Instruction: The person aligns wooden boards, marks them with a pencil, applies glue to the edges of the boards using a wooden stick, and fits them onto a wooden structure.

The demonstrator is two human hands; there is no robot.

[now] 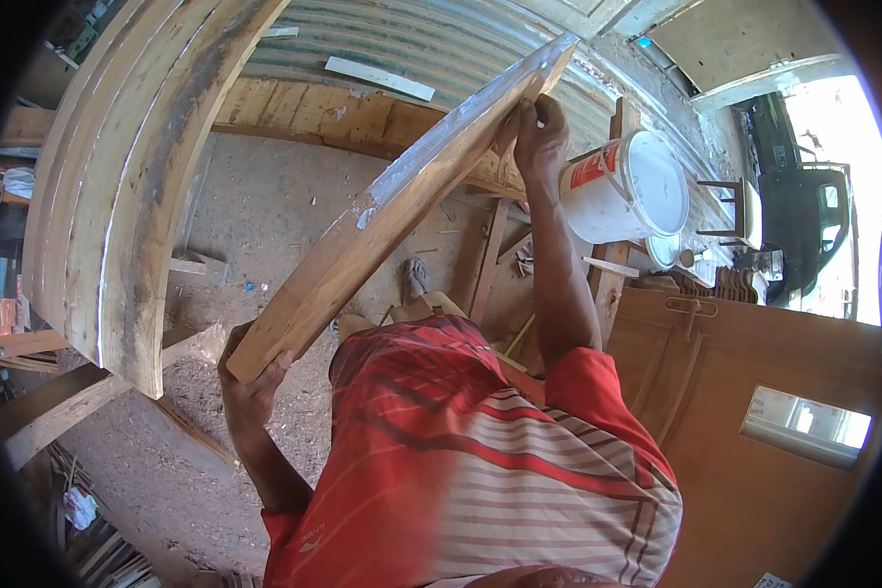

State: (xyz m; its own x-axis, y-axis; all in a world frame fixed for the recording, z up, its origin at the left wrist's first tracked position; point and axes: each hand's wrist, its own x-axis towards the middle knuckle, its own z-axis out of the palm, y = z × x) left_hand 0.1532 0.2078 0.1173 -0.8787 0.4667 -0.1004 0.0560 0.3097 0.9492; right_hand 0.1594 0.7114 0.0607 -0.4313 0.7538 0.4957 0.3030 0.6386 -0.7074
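A long wooden plank [402, 230] slants across the view in front of my body, its near end low on the left and its far end high on the right. A whitish coating, like glue, streaks its upper edge, with a small blob on the side face. My left hand [255, 377] is wrapped round the near end from below. Close to the far end, my right hand [541, 137] grips the plank, its fingers partly hidden behind the wood. To the left stand several curved boards [147, 196] side by side, with white lines along their joints.
A white bucket [647, 186] with a red label stands at the right. A wooden door [715, 382] with a bolt lies behind it. Corrugated metal sheet [363, 44] carries a white strip [380, 78]. Wooden beams [69, 412] support the boards; a vehicle [804, 206] is outside.
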